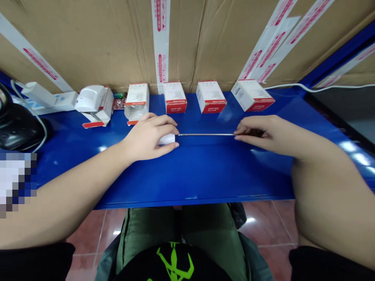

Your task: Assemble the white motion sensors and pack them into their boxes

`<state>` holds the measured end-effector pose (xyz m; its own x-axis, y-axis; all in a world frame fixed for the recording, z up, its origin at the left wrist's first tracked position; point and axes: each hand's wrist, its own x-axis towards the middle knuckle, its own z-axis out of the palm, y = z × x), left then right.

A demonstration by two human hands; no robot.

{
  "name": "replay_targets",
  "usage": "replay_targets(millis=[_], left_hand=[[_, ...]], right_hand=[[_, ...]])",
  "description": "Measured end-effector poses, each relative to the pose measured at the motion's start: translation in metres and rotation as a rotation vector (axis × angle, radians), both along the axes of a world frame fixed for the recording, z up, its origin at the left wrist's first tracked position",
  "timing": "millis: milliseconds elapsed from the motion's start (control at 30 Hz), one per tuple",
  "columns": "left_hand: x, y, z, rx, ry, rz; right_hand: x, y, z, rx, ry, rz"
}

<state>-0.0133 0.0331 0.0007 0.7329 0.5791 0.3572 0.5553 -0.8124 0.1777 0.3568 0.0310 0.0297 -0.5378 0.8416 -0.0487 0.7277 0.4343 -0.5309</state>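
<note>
My left hand [154,136] is closed over a small white plastic piece [167,139] on the blue table, its thumb and fingers wrapped around it so most of it is hidden. From the right, my right hand [258,133] grips the handle of a long thin screwdriver [206,134]; the handle is largely covered by the fingers. The metal shaft lies level above the tabletop, and its tip reaches the right end of the white piece. Whether the tip sits inside it is too small to tell.
Behind my hands stand several red-and-white detector boxes [175,97]. A white detector [89,98] rests on an opened box at the left, near a red circuit board [119,103]. A white power strip [63,102] and a black object [20,125] are further left. Cardboard [187,43] backs the table.
</note>
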Motion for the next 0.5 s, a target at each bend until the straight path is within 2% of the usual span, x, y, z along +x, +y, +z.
replay_targets(millis=[300, 500], left_hand=[[0.007, -0.005, 0.001, 0.068, -0.084, 0.058], [0.004, -0.004, 0.0, 0.082, -0.11, 0.056]], right_hand=[[-0.002, -0.001, 0.001, -0.017, 0.037, -0.001], [0.012, 0.006, -0.001, 0.01, -0.017, -0.063]])
